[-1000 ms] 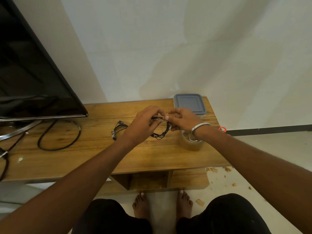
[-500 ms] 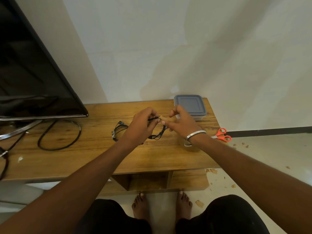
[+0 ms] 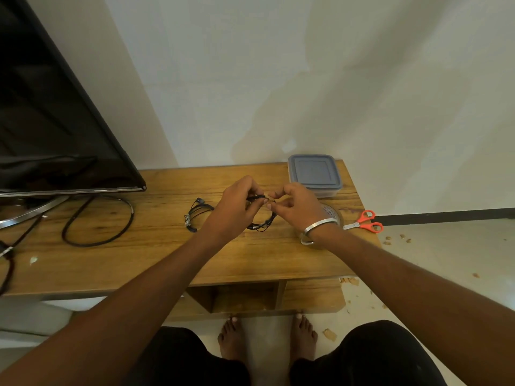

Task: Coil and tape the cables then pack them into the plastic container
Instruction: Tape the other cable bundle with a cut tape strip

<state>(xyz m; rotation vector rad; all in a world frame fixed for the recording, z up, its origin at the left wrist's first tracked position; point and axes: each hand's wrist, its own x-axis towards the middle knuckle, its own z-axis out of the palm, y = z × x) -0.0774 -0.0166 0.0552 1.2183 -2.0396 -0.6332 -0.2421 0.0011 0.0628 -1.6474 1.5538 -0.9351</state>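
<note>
Both hands meet above the middle of the wooden worktop [image 3: 156,254]. The left hand [image 3: 237,204] has its fingers curled, pinching the top of a small black coiled cable [image 3: 262,224], whose loop hangs just below the fingers. The right hand [image 3: 295,207] also pinches the coil's top, thumb and forefinger closed on it, the other fingers loosely bent; a metal bangle [image 3: 317,229] sits on that wrist. Behind that wrist lies a roll of clear tape [image 3: 333,213] on the worktop. A 2nd black cable [image 3: 195,215] lies just left of the hands. The plastic container [image 3: 315,174], lid on, stands at the far right corner. Orange-handled scissors [image 3: 366,222] rest at the right edge. A thick black cord [image 3: 97,221] loops near the television [image 3: 50,129] on the left.
</note>
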